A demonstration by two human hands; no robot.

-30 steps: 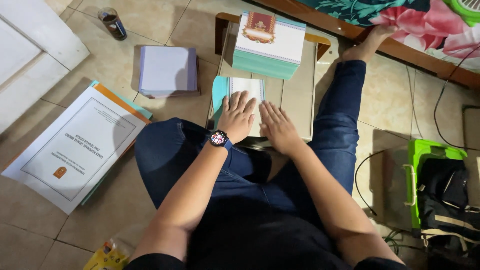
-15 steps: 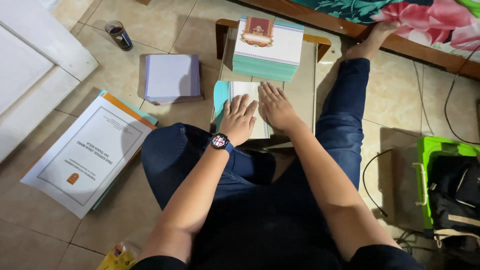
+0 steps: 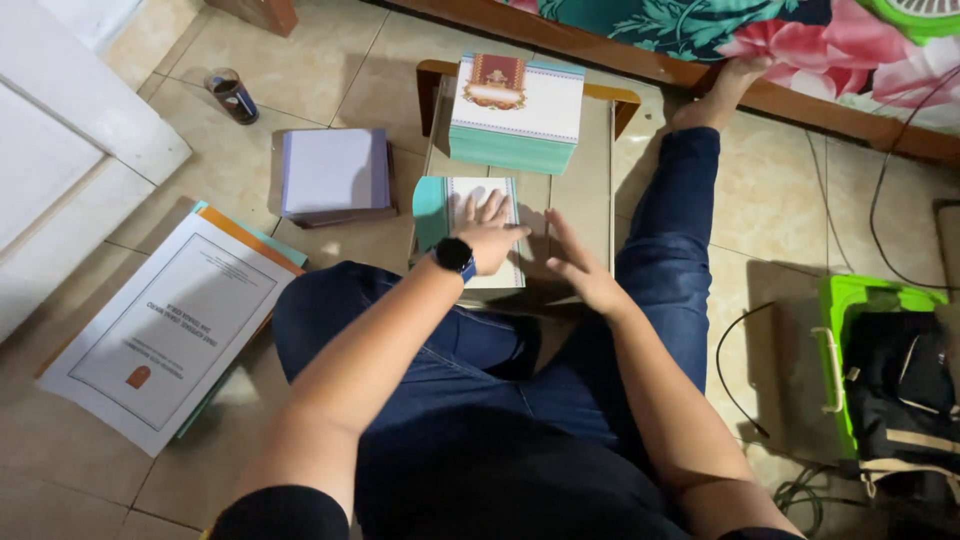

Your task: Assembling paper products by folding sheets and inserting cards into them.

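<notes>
On the low wooden table point(image 3: 590, 190), a teal-edged white booklet point(image 3: 480, 235) under the flat, open left hand point(image 3: 490, 232), right hand point(image 3: 575, 268) open beside it.

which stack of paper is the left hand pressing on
The teal-edged sheets under the left hand, not the taller stack behind or the purple stack on the floor.
</notes>
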